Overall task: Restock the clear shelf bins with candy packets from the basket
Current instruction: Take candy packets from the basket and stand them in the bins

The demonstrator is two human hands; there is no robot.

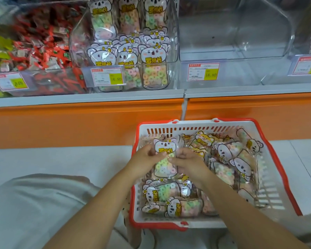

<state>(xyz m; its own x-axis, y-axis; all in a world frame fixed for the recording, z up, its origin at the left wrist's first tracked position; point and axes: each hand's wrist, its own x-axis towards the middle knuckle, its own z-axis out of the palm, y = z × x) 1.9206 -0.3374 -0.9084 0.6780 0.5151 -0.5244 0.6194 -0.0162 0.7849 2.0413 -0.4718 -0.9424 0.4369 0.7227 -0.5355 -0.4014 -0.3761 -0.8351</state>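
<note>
Left grip [145,157]: fingers curled on the left edge of the koala packet [164,159].
Koala packet: held upright over the left end of the basket [196,131], long axis pointing at the shelf, head end away.
Right grip [185,159]: pinching the packet's right edge.
Basket: many packets left.
Koala bin [124,51]: up-left of both grips, well stocked.
Empty bin [232,42]: up-right, right hand nearer; likely target.
</note>
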